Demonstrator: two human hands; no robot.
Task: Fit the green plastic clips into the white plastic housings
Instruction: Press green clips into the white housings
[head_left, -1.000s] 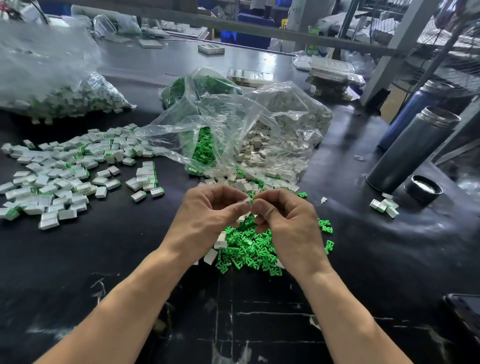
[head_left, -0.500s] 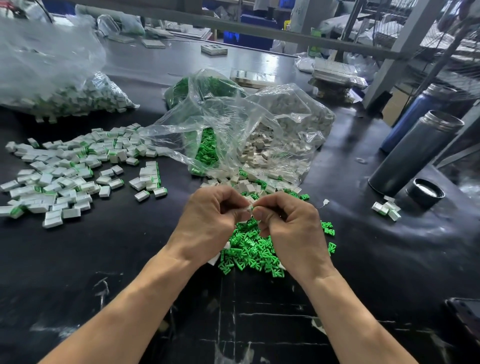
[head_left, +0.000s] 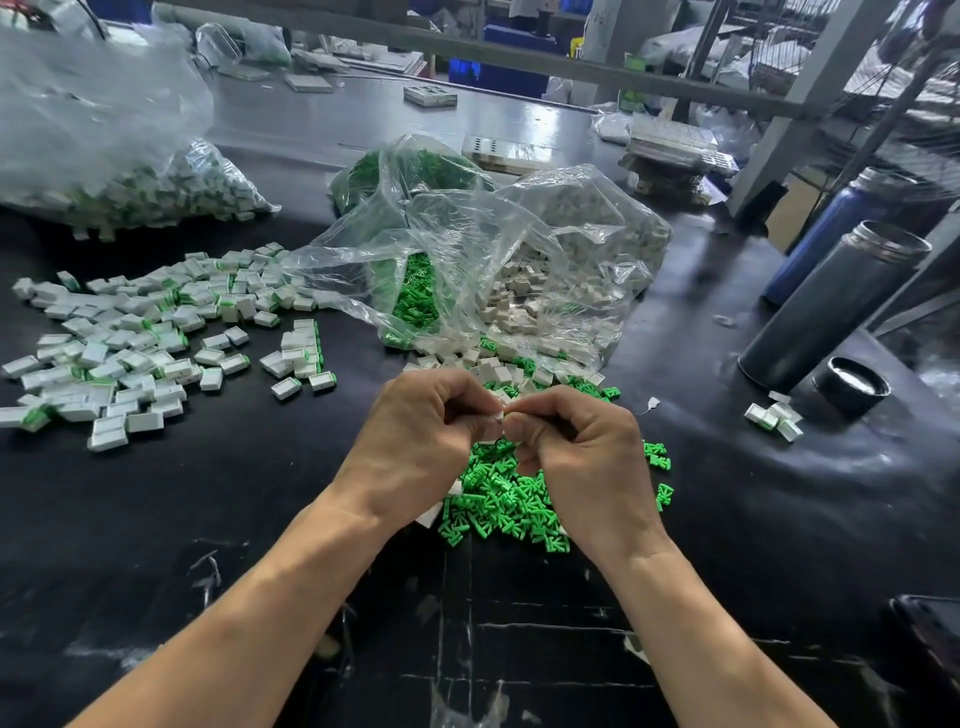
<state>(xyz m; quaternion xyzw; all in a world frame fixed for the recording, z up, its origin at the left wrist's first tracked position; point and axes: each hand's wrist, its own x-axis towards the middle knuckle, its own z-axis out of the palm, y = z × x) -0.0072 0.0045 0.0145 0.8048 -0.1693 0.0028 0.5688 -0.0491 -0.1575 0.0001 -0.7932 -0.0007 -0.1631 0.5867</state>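
Both hands meet above the loose green clips (head_left: 501, 499) – left hand (head_left: 421, 447) and right hand (head_left: 582, 457), fingers curled, pinch one white housing (head_left: 497, 415) between them – mid-table (head_left: 260, 519).

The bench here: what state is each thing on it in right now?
Left hand: curled, pinching a white housing.
Right hand: curled, pinching the same piece.
Clip pile: loose, beneath the hands.
Finished pile: spread loose on the bench.
Clear bag: open, clips and housings spilling out.
Flask: uncapped, upright.
Cap: off, beside the flask.
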